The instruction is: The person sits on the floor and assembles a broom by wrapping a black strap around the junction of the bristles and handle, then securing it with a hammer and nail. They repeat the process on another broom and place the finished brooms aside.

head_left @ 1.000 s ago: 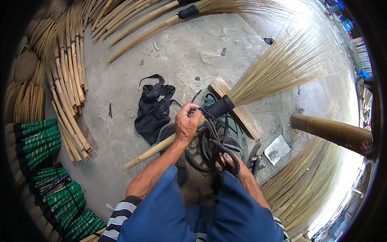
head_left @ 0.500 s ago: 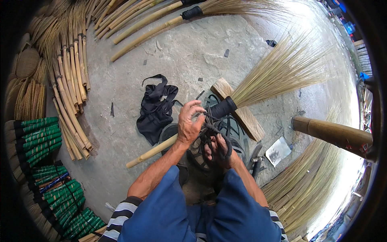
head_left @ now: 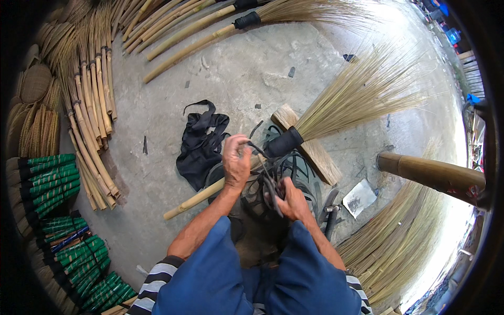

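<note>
In front of me lies a grass broom (head_left: 357, 89), its fan of straw pointing to the far right. Black rubber binding (head_left: 283, 143) wraps its neck, and the bamboo handle (head_left: 191, 203) runs to the near left. My left hand (head_left: 237, 164) is above the handle, thumb and fingers pinching a black rubber strip (head_left: 255, 148) beside the binding. My right hand (head_left: 294, 202) is closed on the hanging part of that strip, over a tangle of black strips (head_left: 254, 199). Under the broom's neck is a wooden block (head_left: 325, 164).
Black cloth (head_left: 202, 139) lies left of the broom. A hammer (head_left: 331, 212) and a whitish sheet (head_left: 360, 198) are at right, near a bamboo post (head_left: 430, 170) and loose straw (head_left: 399, 236). Finished brooms (head_left: 194, 52) and green-wrapped bundles (head_left: 58, 181) line the far and left sides.
My left hand has moved slightly left, away from the binding. My right hand has turned, and the strip bunched around it now hangs below its fingers.
</note>
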Motion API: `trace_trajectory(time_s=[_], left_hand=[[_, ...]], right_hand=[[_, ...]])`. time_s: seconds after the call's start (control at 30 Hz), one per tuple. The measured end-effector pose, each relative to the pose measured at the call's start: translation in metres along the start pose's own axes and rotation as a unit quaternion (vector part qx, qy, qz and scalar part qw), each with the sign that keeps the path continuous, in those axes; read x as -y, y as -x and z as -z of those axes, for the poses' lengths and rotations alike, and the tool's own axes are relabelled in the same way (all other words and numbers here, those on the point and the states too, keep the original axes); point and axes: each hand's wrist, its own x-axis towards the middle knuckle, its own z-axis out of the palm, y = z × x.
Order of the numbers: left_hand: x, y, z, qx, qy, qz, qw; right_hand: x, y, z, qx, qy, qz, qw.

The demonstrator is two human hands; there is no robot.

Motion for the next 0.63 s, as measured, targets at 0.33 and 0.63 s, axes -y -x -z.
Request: trace_trajectory(time_s=[0.33, 0.63], left_hand=[[-0.090, -0.130, -0.001, 0.001, 0.086, 0.014, 0.996], [-0.018, -0.023, 0.089, 0.103, -0.192, -0.032, 0.975]], right_hand=[[0.006, 0.022, -0.012, -0.007, 0.078, -0.092, 0.993], [-0.006, 0.041, -0.010, -0.024, -0.016, 0.002, 1.000]])
